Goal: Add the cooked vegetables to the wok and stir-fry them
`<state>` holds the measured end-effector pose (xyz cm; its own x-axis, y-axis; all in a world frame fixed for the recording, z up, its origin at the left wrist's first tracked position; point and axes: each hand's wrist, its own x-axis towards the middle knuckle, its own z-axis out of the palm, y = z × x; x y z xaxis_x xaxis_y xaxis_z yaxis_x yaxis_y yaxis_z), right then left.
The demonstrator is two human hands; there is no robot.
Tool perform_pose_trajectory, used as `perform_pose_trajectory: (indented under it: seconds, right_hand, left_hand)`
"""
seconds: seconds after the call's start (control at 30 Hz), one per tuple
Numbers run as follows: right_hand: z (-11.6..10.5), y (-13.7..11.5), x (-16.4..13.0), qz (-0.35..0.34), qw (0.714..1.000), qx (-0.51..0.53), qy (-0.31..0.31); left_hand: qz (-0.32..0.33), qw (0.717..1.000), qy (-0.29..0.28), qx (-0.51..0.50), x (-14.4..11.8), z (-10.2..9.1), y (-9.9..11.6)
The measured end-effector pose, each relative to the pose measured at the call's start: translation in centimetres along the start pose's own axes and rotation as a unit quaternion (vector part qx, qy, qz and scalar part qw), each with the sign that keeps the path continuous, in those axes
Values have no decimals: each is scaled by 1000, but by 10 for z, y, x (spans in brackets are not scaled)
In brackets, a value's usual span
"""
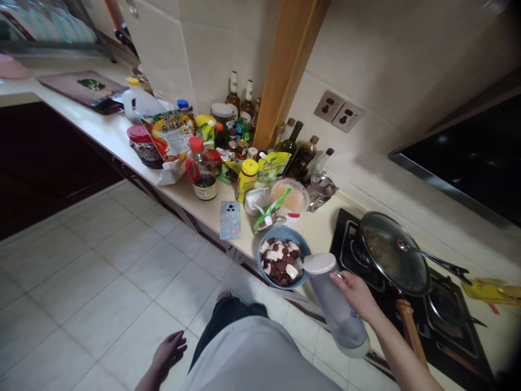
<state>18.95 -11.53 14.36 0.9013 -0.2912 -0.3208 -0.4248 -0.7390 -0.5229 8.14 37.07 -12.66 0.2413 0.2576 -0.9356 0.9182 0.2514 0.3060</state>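
My right hand (356, 293) grips a tall clear plastic pitcher with a white lid (336, 304), tilted, with its lid end close to a blue bowl (283, 263) of dark and white food pieces at the counter's front edge. My left hand (167, 353) hangs by my side over the tiled floor, fingers loosely apart, holding nothing. To the right, a wok covered by a glass lid (393, 258) sits on the black gas stove (448, 320), its wooden handle (411, 328) pointing toward me.
The counter (118, 138) holds several bottles, jars and sauce packets (173, 133), a phone (230, 220), a lidded plastic container (290, 198) and a small metal pot (321, 189). A cutting board (83, 87) lies far left. Wall sockets (339, 111) sit above; a yellow object (490, 290) lies right of the stove.
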Motion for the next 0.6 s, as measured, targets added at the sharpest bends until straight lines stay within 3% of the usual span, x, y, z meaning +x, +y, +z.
perform_pose_trajectory:
  seconds: [0.6]
  right_hand:
    - [-3, -5, 2, -19, 999, -38, 6]
  left_hand:
    - [-9, 1000, -6, -11, 7, -3, -6]
